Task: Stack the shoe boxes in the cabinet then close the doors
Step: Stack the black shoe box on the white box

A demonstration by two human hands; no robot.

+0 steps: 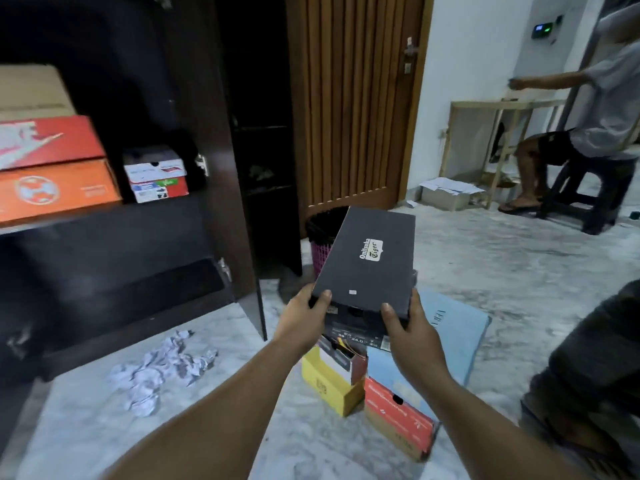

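Both hands hold a black Onitsuka Tiger shoe box [367, 261] in the air above the marble floor [502, 271], just right of the open dark cabinet [207, 133]. The left hand [303, 318] grips the box's near left corner, thumb on the lid; the right hand [403, 320] grips the near right corner the same way — each grip is closed around the box, fingers curled under it. The box tilts away from the person, its size label facing the camera.

On the cabinet shelf [104, 216] stand a red box [48, 142] on an orange box [55, 190] with a tan carton [31, 90] on top, and beside them two smaller white-and-red boxes [157, 176] stacked.

Below the held box, on the floor, sit a yellow box [327, 384], a red-orange box [398, 415] and a light blue lid [450, 327]. Crumpled paper [161, 368] lies near the cabinet's open door — a pink-and-black bin [320, 244] stands behind. Another person [588, 126] sits on a stool at far right.
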